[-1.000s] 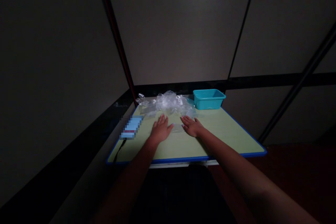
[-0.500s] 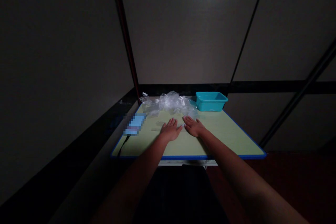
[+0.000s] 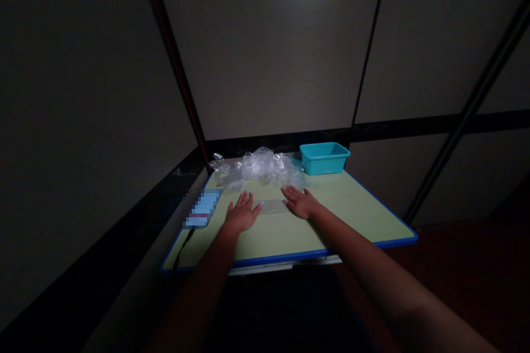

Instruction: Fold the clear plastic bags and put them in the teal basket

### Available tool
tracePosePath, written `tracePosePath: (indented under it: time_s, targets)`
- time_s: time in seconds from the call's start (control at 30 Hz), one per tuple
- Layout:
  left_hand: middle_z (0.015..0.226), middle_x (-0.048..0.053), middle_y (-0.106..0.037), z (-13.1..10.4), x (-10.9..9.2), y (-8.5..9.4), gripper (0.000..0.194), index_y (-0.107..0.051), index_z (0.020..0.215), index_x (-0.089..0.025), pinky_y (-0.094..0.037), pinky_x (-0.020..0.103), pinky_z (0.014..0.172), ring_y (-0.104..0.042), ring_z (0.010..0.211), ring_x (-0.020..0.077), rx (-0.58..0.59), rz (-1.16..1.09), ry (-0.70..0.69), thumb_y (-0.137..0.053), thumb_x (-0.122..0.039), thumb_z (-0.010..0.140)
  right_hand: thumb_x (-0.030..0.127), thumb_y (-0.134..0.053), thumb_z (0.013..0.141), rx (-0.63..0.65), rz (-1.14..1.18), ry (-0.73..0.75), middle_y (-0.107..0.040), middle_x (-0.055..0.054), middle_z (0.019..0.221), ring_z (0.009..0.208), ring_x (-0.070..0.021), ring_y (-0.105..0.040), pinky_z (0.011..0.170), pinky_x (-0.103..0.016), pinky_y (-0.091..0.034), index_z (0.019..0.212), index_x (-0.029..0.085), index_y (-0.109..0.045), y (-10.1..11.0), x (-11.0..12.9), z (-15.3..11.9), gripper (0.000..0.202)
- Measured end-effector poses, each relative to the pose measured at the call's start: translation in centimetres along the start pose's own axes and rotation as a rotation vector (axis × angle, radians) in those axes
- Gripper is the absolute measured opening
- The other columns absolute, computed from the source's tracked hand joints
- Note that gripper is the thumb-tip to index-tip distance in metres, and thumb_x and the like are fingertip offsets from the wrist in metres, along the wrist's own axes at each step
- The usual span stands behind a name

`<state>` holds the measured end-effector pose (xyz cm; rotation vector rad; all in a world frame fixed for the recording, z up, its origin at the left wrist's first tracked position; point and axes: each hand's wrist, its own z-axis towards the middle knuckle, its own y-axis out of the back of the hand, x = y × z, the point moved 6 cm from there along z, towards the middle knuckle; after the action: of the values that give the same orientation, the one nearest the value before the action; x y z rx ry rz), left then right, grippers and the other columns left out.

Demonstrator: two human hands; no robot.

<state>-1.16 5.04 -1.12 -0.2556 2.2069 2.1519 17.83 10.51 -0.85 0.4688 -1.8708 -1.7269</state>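
A flat, clear plastic bag [image 3: 273,207] lies on the pale green tabletop [image 3: 281,237] between my hands. My left hand [image 3: 243,214] rests palm down at the bag's left end, fingers spread. At the right end my right hand [image 3: 301,202] is also flat, its fingers stretched forward. Neither hand grips anything. Just beyond the fingertips sits a loose heap of crumpled clear plastic bags [image 3: 260,166].
A turquoise plastic basket [image 3: 325,162] stands at the back right of the table. Near the left edge lies a pixelated phone-like object [image 3: 202,208] with a dark strap [image 3: 183,249]. Walls rise behind and to the left.
My left hand has slid left, away from my right hand, uncovering more of the flat bag. My right hand stays near its place. The view has tilted and shifted slightly.
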Motion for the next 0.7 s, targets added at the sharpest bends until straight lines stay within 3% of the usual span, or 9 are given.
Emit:
tracePosePath:
  time_s: [0.1,0.17,0.27,0.33,0.47,0.57,0.7]
  targets:
    - [0.152,0.009,-0.010,-0.3,-0.1,0.3,0.068,-0.019,0.144,-0.017,-0.013,0.053,0.108,-0.009,0.140,0.0214,-0.037,0.015,0.001,-0.015,-0.057,0.089,0.044,-0.015,0.092,-0.003,0.005,-0.003,-0.011,-0.003,0.152,0.139,-0.0193,-0.006,0.107,-0.056,-0.011,0.146,0.021,-0.010,0.1,0.1,0.0,0.059]
    - [0.151,0.012,-0.013,-0.7,-0.5,1.1,0.067,-0.023,0.143,-0.015,-0.010,0.054,0.108,-0.009,0.140,0.0227,-0.137,0.057,-0.007,-0.017,-0.055,0.090,0.043,-0.015,0.092,-0.004,0.008,-0.004,-0.011,-0.003,0.152,0.139,-0.0192,-0.006,0.107,-0.056,-0.011,0.146,0.019,-0.010,0.2,0.2,-0.1,0.059]
    - [0.151,0.013,-0.013,-1.4,-2.8,2.3,0.065,-0.026,0.142,-0.013,-0.006,0.052,0.109,-0.006,0.140,0.0228,-0.278,0.116,-0.113,-0.019,-0.053,0.091,0.043,-0.014,0.092,-0.009,0.010,0.001,-0.011,-0.003,0.151,0.139,-0.0190,-0.006,0.107,-0.056,-0.012,0.146,0.018,-0.011,0.1,0.2,0.0,0.059]
    - [0.152,0.010,-0.011,-1.5,-5.1,2.1,0.064,-0.025,0.143,-0.016,-0.009,0.049,0.110,-0.004,0.140,0.0208,-0.199,0.086,-0.233,-0.017,-0.054,0.091,0.042,-0.015,0.092,-0.016,0.011,0.008,-0.011,-0.003,0.151,0.139,-0.0191,-0.007,0.107,-0.056,-0.012,0.146,0.019,-0.011,0.0,0.1,0.1,0.059]
    - [0.153,0.007,-0.004,-0.5,-8.8,0.8,0.068,-0.013,0.145,-0.018,-0.016,0.048,0.109,-0.003,0.140,0.0197,0.057,-0.043,-0.330,-0.007,-0.057,0.090,0.039,-0.019,0.091,-0.011,-0.008,0.018,-0.011,-0.003,0.151,0.139,-0.0198,-0.007,0.107,-0.056,-0.012,0.146,0.019,-0.012,-0.6,-0.3,0.5,0.059]
    - [0.153,0.008,-0.005,0.5,-9.9,0.1,0.073,-0.011,0.145,-0.015,-0.014,0.048,0.110,-0.004,0.140,0.0195,0.109,-0.070,-0.320,-0.004,-0.059,0.088,0.040,-0.018,0.090,0.001,-0.023,0.020,-0.010,-0.003,0.152,0.139,-0.0195,-0.006,0.107,-0.055,-0.014,0.146,0.017,-0.013,-0.9,-0.5,0.7,0.060]
    - [0.152,0.007,-0.010,1.3,-9.8,-0.8,0.072,-0.016,0.145,-0.015,-0.013,0.046,0.111,-0.007,0.140,0.0176,0.068,-0.040,-0.317,-0.002,-0.058,0.088,0.040,-0.016,0.091,0.002,-0.033,0.013,-0.009,-0.002,0.152,0.139,-0.0187,-0.006,0.107,-0.054,-0.014,0.146,0.017,-0.013,-1.0,-0.6,0.8,0.060]
